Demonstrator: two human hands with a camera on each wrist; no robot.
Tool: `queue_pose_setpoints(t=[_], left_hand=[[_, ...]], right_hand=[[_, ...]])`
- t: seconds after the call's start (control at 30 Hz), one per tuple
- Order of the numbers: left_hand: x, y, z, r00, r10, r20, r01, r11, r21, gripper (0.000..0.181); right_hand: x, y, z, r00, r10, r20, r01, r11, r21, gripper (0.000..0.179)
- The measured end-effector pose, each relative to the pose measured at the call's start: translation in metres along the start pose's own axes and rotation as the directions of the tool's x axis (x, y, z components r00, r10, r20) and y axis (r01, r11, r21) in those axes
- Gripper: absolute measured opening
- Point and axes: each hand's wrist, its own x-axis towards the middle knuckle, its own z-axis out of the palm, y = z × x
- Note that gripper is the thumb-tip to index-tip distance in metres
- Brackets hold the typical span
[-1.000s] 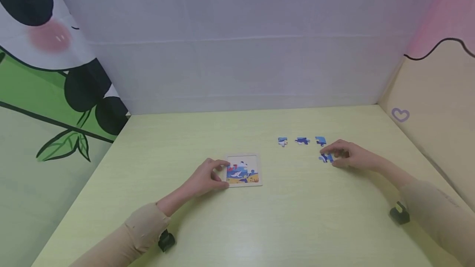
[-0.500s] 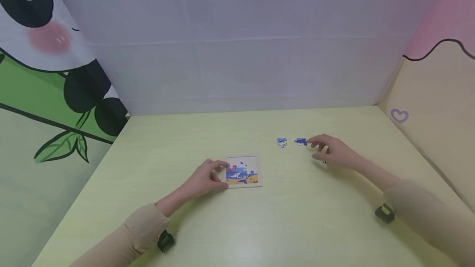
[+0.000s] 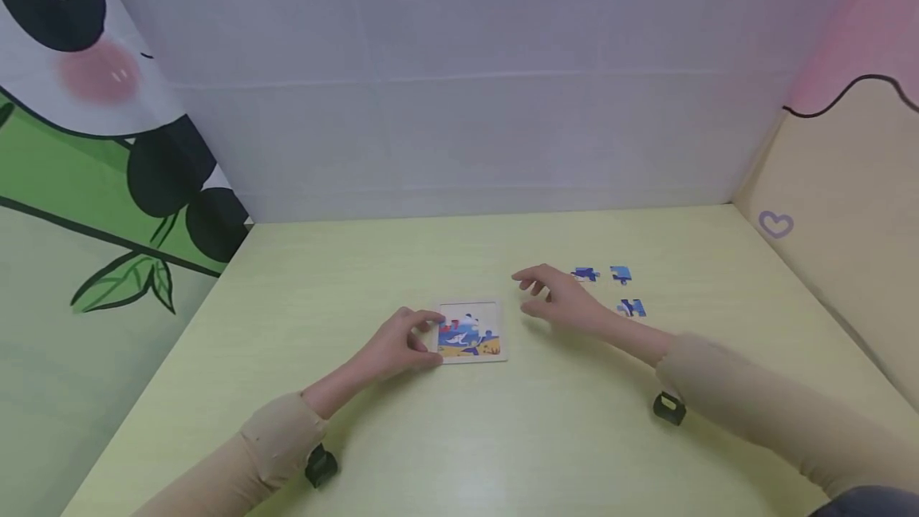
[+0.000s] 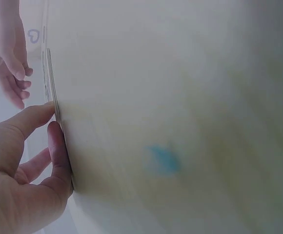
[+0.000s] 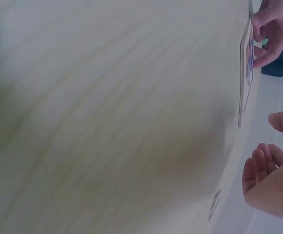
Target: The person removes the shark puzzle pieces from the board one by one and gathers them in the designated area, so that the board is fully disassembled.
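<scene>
A small square puzzle tray (image 3: 503, 332) with a pale rim lies mid-table, partly filled with a sea picture; its upper part is bare. My left hand (image 3: 398, 344) holds the tray's left edge, index finger near the top and thumb at the lower corner. Right of the tray, my right hand (image 3: 567, 303) hovers over the table with loosely bent fingers and nothing visible between them. Loose blue puzzle pieces lie beyond it: a dark-blue one (image 3: 585, 274), one with a tab (image 3: 621, 274) and a third (image 3: 632, 307) nearer. The leftmost piece is hidden behind the right hand.
The pale wooden table (image 3: 459, 437) meets a grey-white cloth wall (image 3: 459, 134) at the back. A printed panel (image 3: 122, 206) stands at the left and a beige panel (image 3: 847, 246) at the right. Small black cameras (image 3: 321, 467) hang at both wrists.
My right hand has swept left from the rightmost pieces, over the row, to near the tray. The right-hand pieces it covered show again, the leftmost is now hidden. My left hand and tray stay put.
</scene>
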Motion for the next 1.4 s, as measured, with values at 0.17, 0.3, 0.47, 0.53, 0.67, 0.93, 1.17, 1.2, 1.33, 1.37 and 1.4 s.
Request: queue_pose_setpoints(t=[0.17, 0.3, 0.47, 0.53, 0.67, 0.93, 1.17, 1.2, 1.33, 1.37, 1.4], left_hand=[[0.0, 0.0, 0.0, 1.0, -0.005, -0.003, 0.005, 1.0, 0.002, 0.061], [-0.001, 0.002, 0.0, 1.0, -0.003, -0.003, 0.003, 1.0, 0.008, 0.061], [-0.002, 0.003, 0.0, 1.0, 0.0, 0.006, 0.0, 1.0, 0.006, 0.06], [-0.002, 0.003, 0.0, 1.0, 0.001, 0.011, -0.001, 1.0, 0.003, 0.06], [-0.001, 0.002, 0.0, 1.0, 0.008, 0.017, -0.008, 1.0, -0.006, 0.06], [-0.001, 0.002, 0.0, 1.0, 0.024, 0.018, -0.024, 1.0, -0.008, 0.061], [-0.002, 0.003, -0.002, 1.0, 0.025, 0.016, -0.025, 1.0, -0.006, 0.06], [-0.002, 0.003, -0.002, 0.999, 0.028, 0.016, -0.028, 1.0, -0.007, 0.06], [-0.003, 0.002, -0.002, 0.999, 0.045, 0.02, -0.045, 0.999, -0.017, 0.059], [-0.003, 0.002, -0.002, 0.999, 0.048, 0.021, -0.048, 0.999, -0.019, 0.059], [-0.003, 0.001, -0.002, 0.998, 0.05, 0.023, -0.05, 0.999, -0.02, 0.059]], right_hand=[[0.01, -0.015, 0.023, 0.998, -0.025, 0.049, 0.026, 1.0, -0.01, 0.05], [0.014, -0.022, 0.036, 0.996, -0.022, 0.083, 0.023, 1.0, -0.008, 0.051], [0.019, -0.027, 0.047, 0.992, -0.014, 0.123, 0.017, 1.0, -0.021, 0.051], [0.02, -0.029, 0.049, 0.991, -0.013, 0.135, 0.018, 0.999, -0.037, 0.05], [0.022, -0.033, 0.052, 0.99, -0.029, 0.141, 0.038, 0.997, -0.062, 0.046], [0.026, -0.036, 0.055, 0.981, -0.011, 0.195, 0.038, 0.99, -0.138, 0.048], [0.03, -0.045, 0.053, 0.974, 0.051, 0.223, -0.02, 0.99, -0.139, 0.046], [0.031, -0.046, 0.053, 0.973, 0.054, 0.225, -0.025, 0.991, -0.129, 0.046], [0.033, -0.048, 0.054, 0.974, 0.057, 0.221, -0.04, 0.996, -0.078, 0.046], [0.034, -0.048, 0.055, 0.974, 0.059, 0.217, -0.045, 0.997, -0.068, 0.046], [0.034, -0.048, 0.055, 0.975, 0.063, 0.214, -0.051, 0.997, -0.06, 0.046]])
